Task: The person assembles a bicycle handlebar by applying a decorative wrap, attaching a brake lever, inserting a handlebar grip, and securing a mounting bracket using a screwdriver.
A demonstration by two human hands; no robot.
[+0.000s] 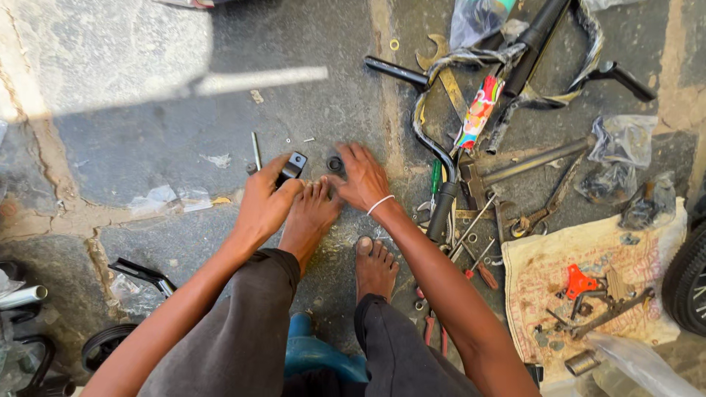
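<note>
Black bracket (293, 165) pinched in left hand (263, 202) grip; right hand (362, 179) fingers spread, touching round part (335, 164).

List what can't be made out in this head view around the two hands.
- Small round black part: half covered by the right hand; its shape is unclear.
- Black bracket: its lower end is hidden in the left hand.
- Small bits on the cloth sack: too small to identify.
- Tyre: cut off by the right edge.
- Handlebar: partly wrapped in plastic, upper end out of frame.
</note>
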